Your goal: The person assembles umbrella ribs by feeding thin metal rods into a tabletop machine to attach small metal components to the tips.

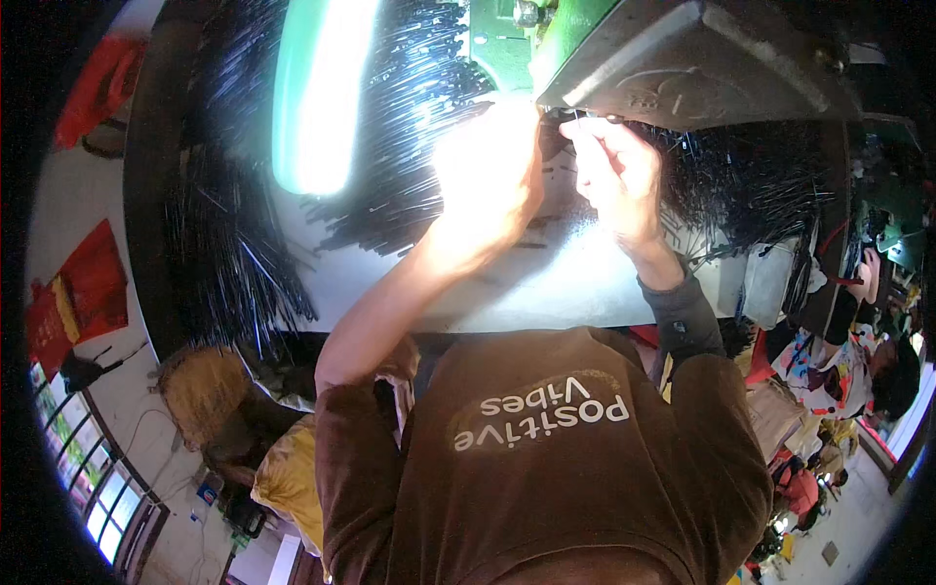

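A person in a brown sweatshirt [546, 458] is sitting or standing close against a white tabletop [439, 307]. The right hand [616, 171] is curling, thumb and fingertips nearly meeting; whether it is pinching anything is unclear. The left hand [492, 171] is glowing with glare, so its opening and any hold are impossible to tell. Both are meeting near the lower edge of a green machine [502, 49] and its dark metal cover [702, 83], likely for fine work there. Thin black rods [390, 146] are lying heaped on both sides, probably for easy reach. A tube lamp [327, 97] is shining above the left heap, presumably lighting the fingers. Farther right, another person's hand [866, 278] is showing; far left, a barred window [112, 502] is letting in daylight.
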A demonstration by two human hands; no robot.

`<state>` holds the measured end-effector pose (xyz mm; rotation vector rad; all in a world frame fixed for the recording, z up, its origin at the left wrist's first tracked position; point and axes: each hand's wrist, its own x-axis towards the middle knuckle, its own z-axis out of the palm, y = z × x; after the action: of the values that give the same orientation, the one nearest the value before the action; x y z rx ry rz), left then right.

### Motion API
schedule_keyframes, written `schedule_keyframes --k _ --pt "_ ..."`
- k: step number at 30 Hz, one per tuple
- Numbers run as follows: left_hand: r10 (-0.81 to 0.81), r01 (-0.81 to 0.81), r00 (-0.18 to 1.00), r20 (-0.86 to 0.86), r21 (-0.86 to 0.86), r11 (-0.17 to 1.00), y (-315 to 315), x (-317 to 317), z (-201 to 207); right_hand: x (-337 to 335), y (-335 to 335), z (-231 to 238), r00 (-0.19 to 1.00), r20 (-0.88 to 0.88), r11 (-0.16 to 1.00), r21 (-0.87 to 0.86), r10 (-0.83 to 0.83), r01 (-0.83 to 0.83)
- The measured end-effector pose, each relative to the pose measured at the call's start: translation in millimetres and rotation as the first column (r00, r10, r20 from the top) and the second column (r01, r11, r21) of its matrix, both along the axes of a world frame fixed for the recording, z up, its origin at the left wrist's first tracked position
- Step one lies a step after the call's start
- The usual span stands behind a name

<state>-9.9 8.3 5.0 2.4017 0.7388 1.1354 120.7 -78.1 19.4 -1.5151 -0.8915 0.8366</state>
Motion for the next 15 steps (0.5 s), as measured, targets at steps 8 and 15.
schedule_keyframes --k 8,15 --pt "0.009 -0.009 1.000 -0.008 0.001 1.000 0.1 -0.2 0.3 -2.2 2.0 -2.4 1.000 0.015 0.999 0.042 -0.011 0.010" --pt "0.013 -0.013 1.000 0.028 0.004 1.000 -0.6 0.7 -1.9 -4.2 2.8 -0.9 0.993 0.116 0.998 0.066 -0.031 0.024"
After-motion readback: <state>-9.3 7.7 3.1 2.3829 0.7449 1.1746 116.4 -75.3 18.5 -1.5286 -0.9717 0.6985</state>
